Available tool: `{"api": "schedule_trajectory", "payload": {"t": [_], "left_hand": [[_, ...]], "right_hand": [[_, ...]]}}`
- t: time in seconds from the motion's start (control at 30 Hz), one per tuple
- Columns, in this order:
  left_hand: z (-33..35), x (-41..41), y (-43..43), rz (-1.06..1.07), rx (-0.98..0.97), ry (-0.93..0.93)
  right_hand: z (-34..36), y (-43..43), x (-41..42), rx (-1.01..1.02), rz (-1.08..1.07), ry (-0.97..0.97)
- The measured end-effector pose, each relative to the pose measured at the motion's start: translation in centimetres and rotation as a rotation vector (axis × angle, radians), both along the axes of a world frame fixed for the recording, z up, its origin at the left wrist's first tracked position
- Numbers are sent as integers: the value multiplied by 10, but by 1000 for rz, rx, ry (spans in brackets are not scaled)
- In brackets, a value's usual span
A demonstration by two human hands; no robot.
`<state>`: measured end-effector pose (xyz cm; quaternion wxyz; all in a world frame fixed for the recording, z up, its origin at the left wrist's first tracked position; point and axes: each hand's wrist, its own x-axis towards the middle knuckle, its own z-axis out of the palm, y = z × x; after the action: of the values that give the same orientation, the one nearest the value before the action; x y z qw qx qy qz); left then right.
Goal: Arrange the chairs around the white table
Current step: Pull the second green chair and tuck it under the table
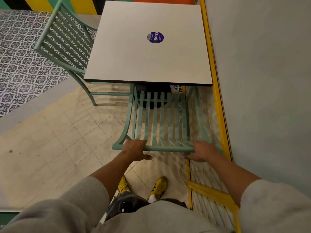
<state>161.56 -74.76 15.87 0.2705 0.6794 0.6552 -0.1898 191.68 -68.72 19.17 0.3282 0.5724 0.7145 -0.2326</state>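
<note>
A square white table with a round purple sticker stands ahead of me against the right wall. A mint-green slatted chair is tucked under its near edge, the seat hidden beneath the tabletop. My left hand grips the left part of the chair's top rail. My right hand grips the right part of the same rail. A second green chair stands at the table's left side, its seat hidden under the top.
A grey wall with a yellow-framed lattice panel runs close along the right. Beige floor tiles spread to the left, with patterned black-and-white tiles beyond a grey strip. My yellow shoes stand just behind the chair.
</note>
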Motion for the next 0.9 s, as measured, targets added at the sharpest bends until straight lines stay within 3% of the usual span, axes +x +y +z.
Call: {"api": "schedule_trajectory", "payload": {"t": [0.1,0.33,0.47,0.9], "left_hand": [[11,-15,2,-14,38,42],[43,-95,-12,135,134,-23],[47,-155,-36,231,93,5],[67,-423,-62,376,115,3]], "right_hand": [[14,10,-17,-44,80,84],[29,29,-114,72,225,220],[28,27,-183,96,336,252],[48,34,-471,120,494,250]]}}
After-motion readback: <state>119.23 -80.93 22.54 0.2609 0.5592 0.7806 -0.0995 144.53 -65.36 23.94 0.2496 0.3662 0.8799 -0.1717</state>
